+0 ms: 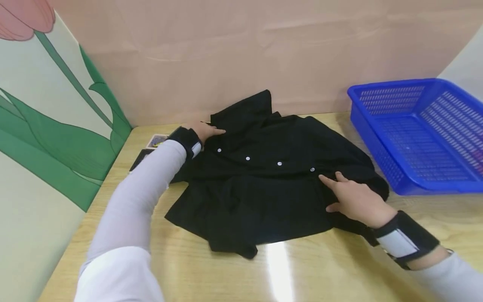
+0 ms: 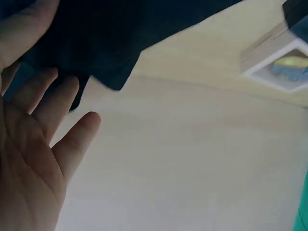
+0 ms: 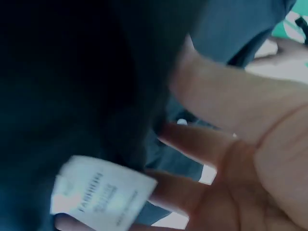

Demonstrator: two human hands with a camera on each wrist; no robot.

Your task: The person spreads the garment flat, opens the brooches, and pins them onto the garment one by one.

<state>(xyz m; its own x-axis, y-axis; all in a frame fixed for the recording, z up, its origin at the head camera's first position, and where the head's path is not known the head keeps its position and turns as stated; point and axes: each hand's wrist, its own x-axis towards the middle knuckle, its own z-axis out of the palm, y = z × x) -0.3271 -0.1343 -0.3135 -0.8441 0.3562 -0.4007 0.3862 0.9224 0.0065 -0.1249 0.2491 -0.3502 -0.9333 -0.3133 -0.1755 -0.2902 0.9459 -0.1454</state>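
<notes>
A black buttoned shirt (image 1: 286, 201) lies spread on the table, a row of white buttons running across its middle. My left hand (image 1: 203, 131) rests at its upper left edge, fingers stretched over the cloth. The left wrist view shows the fingers (image 2: 72, 139) apart beside the dark fabric (image 2: 115, 43). Over the shirt's right part, my right hand (image 1: 358, 201) is spread palm down, fingertips near the last button. Seen from the right wrist, a white printed label (image 3: 103, 192) overlaps the fingers, and dark cloth hides some fingertips.
A blue plastic basket (image 1: 407, 180) stands at the right, close to the shirt. Behind my left forearm, a small picture card or box (image 1: 156, 141) and a black item (image 1: 140, 158) lie on the wooden table (image 1: 211, 277). A pinkish wall covering (image 1: 226, 58) rises behind.
</notes>
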